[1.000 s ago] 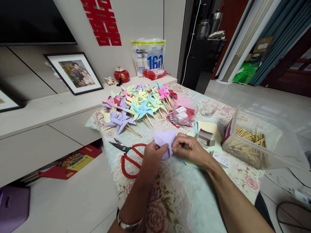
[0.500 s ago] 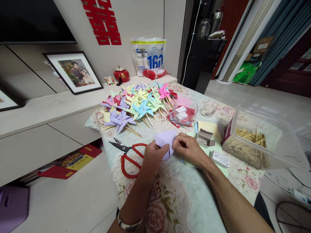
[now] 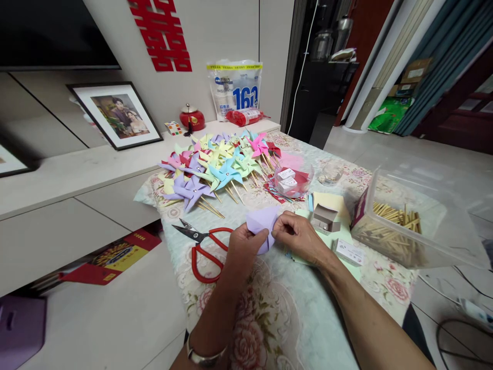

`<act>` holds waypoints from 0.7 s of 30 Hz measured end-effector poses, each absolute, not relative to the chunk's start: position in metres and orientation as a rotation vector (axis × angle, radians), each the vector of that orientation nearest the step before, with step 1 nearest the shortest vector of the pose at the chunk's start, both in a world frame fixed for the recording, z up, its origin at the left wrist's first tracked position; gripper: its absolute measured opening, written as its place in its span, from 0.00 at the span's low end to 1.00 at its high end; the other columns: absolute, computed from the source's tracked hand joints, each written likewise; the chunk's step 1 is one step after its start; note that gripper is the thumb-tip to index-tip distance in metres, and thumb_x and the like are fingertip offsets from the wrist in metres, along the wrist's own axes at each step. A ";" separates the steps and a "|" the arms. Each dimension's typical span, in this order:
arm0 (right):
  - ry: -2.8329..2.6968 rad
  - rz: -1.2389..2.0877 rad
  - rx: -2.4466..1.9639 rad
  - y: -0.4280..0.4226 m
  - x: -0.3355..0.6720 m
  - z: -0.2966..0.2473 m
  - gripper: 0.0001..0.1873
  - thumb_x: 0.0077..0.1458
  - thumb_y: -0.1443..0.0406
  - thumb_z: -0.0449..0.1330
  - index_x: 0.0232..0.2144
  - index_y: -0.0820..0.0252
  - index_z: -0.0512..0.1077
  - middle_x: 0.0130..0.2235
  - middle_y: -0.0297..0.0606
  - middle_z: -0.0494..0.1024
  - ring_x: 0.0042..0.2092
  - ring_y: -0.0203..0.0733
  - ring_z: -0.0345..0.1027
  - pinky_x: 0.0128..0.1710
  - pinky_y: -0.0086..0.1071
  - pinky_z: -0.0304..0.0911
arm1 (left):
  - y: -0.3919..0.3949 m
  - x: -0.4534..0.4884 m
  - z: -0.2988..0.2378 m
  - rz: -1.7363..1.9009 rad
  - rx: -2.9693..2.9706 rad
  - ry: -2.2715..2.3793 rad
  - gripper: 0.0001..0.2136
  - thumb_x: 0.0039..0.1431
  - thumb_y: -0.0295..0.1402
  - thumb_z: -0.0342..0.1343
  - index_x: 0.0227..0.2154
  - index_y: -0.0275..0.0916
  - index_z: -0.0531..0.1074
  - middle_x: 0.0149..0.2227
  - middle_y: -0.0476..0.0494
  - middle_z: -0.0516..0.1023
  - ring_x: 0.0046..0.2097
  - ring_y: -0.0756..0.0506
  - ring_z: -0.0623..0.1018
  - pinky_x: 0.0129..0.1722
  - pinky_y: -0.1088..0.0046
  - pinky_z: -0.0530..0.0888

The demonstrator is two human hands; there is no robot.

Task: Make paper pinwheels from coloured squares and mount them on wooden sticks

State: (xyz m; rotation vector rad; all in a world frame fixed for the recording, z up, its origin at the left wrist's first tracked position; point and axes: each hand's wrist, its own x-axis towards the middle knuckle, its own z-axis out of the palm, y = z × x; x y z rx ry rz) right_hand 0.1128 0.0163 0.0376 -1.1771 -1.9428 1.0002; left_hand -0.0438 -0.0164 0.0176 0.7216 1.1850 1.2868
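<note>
Folding, seemingly, under way: lilac paper, at three o'clock from scissors, is pinched in closed fingers of left hand and right hand; steady alignment seems called for.

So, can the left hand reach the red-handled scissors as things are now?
Probably yes: the scissors lie beside the left hand with nothing between, though it would likely release the purple paper first.

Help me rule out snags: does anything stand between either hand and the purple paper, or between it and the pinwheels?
Nothing visible does. The left hand grips the purple paper, and the right hand pinches at its right edge. Toward the pinwheels beyond, only tablecloth shows; the red-handled scissors lie to the left.
</note>
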 end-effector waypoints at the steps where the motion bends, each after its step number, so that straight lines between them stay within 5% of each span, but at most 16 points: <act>1: -1.943 0.999 -1.178 0.017 0.113 0.037 0.07 0.51 0.67 0.59 0.22 0.61 0.69 0.27 0.31 0.65 0.28 0.35 0.58 0.27 0.29 0.54 | -0.016 -0.044 0.017 1.286 0.726 1.192 0.13 0.40 0.33 0.68 0.32 0.33 0.78 0.28 0.47 0.82 0.29 0.49 0.77 0.32 0.74 0.72; 21: -1.789 1.137 -1.193 0.018 0.119 0.041 0.11 0.51 0.60 0.64 0.23 0.60 0.72 0.27 0.32 0.68 0.28 0.36 0.59 0.28 0.31 0.54 | -0.015 -0.045 0.016 1.238 0.738 1.198 0.14 0.38 0.33 0.67 0.30 0.33 0.79 0.26 0.46 0.81 0.28 0.47 0.76 0.31 0.73 0.72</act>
